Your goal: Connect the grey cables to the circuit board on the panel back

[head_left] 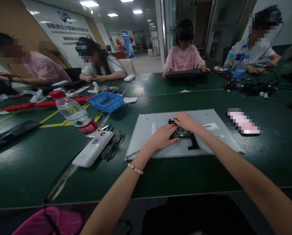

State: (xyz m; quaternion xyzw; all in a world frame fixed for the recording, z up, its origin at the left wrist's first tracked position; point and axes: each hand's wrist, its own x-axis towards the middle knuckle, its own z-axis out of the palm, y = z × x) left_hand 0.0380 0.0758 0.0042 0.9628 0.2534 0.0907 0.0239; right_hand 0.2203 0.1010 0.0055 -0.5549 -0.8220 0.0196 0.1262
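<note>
A flat grey display panel (146,143) lies on the green table in front of me. On its middle sits a green circuit board (183,133) in a black plastic bracket (194,143), one arm of which sticks out toward me. My left hand (162,136) grips the board's left side, thumb at the near edge and fingers over the top. Closed at the far edge of the board and bracket is my right hand (185,120); its fingertips are partly hidden. Both hands cover part of the board.
Left of the panel are a white power bank (93,148), glasses (113,145), a red-capped water bottle (75,112) and a blue tray (105,103). A phone (243,122) lies to the right. Several people sit around the table; one holds a dark panel (187,74).
</note>
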